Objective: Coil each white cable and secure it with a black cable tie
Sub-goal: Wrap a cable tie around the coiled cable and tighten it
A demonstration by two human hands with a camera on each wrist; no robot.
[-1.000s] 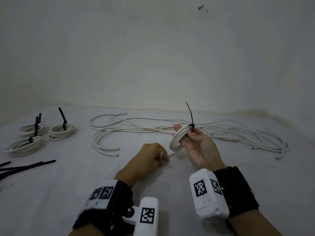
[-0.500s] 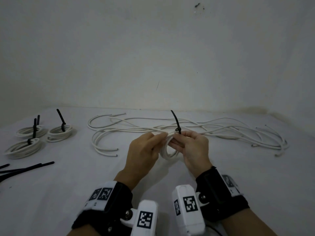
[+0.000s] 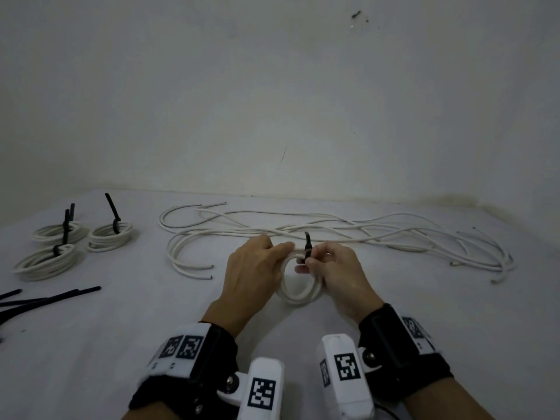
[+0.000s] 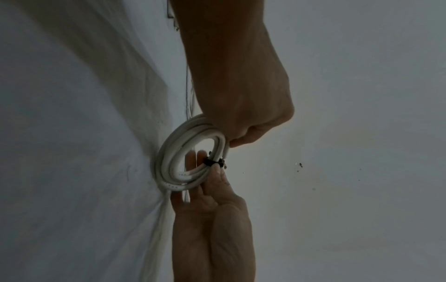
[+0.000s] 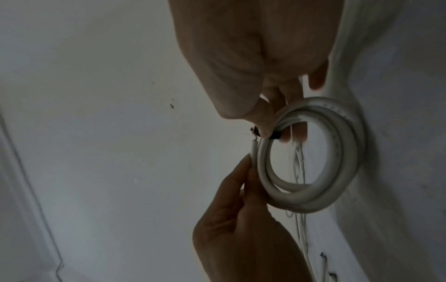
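Pinched at its 12 o'clock by the right hand (image 3: 335,269), the white coil (image 3: 298,294) is steadied by the left hand (image 3: 253,272), mid-table.
If the black cable tie (image 3: 307,245) is left slack or the cable's loose end slips, the loops could be sprung apart.

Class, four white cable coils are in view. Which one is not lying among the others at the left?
The coil held between the left hand and right hand, centre; the other three lie at left.

A bare, dim room, its kind unclear: a plain off-white wall (image 3: 272,101) with scuff marks at 12 o'clock, and a bench (image 3: 121,344) under white cloth meeting it. Nothing marks a kitchen, lab or shop.
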